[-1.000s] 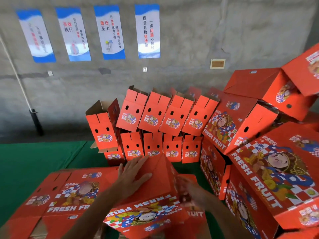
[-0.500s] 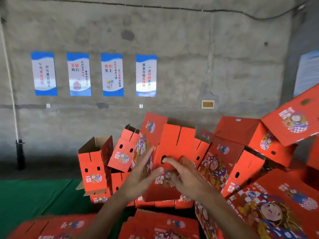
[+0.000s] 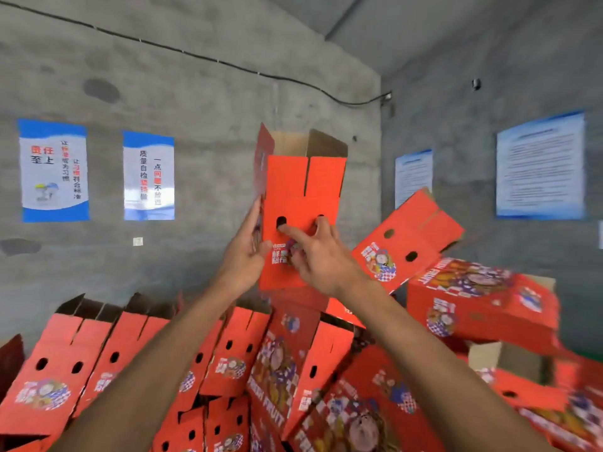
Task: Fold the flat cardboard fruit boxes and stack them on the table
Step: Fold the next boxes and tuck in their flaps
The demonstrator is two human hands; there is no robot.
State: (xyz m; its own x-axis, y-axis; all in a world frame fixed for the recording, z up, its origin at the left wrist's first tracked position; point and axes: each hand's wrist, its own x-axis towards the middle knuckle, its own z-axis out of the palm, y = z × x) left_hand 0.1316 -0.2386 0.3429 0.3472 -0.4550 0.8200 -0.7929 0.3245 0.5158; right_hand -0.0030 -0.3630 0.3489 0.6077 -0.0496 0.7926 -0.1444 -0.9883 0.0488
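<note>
Two arms reach up over the pile (image 3: 137, 353) of red boxes down low. Held high between the hands is one folded box (image 3: 301, 203), open end up. The left hand (image 3: 243, 256) lies flat along its left side. The right hand (image 3: 321, 256) pokes fingers (image 3: 287, 228) into the two round holes on the front. I think it goes on the top boxes (image 3: 483, 298) at the back right next. Best to keep both hands on, lift it clear, and set it down level so nothing slides. Posters (image 3: 148, 176) hang on the wall behind.
</note>
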